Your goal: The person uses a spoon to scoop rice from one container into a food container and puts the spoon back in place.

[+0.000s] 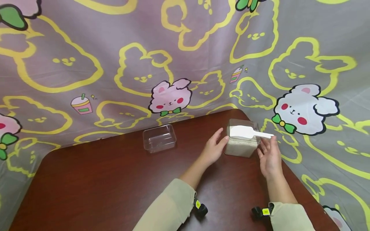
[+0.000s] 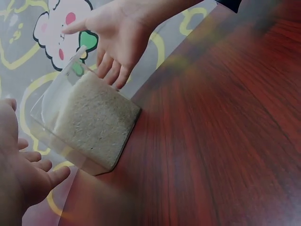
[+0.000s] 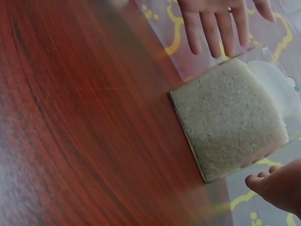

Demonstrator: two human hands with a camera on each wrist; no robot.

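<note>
nearest the camera, two pale sleeves (image 1: 166,205) enter from below, each with a black wrist device (image 1: 201,210) at the cuff. from left to right on the brown table (image 1: 101,186): a transparent tray (image 1: 159,147), probably light and easily dented; the left hand (image 1: 213,150), fingers loosely spread and holding nothing, just beside the left wall of the box; the transparent box (image 1: 241,151), standing upright near the table's right edge and largely filled with pale, rice-like grain (image 2: 99,113); the right hand (image 1: 270,157), also spread and holding nothing, close to the opposite wall. whether either hand touches the box cannot be told. a white scoop (image 1: 242,132) lies on the grain, its handle reaching over the right rim. the filled box should be heavy, stiff and rather slippery, best gripped low by opposite walls; the scoop, light and loose, is best taken by its handle. yellow labels (image 1: 266,211) on the wrist straps are too small to read; no brand is legible.
</note>
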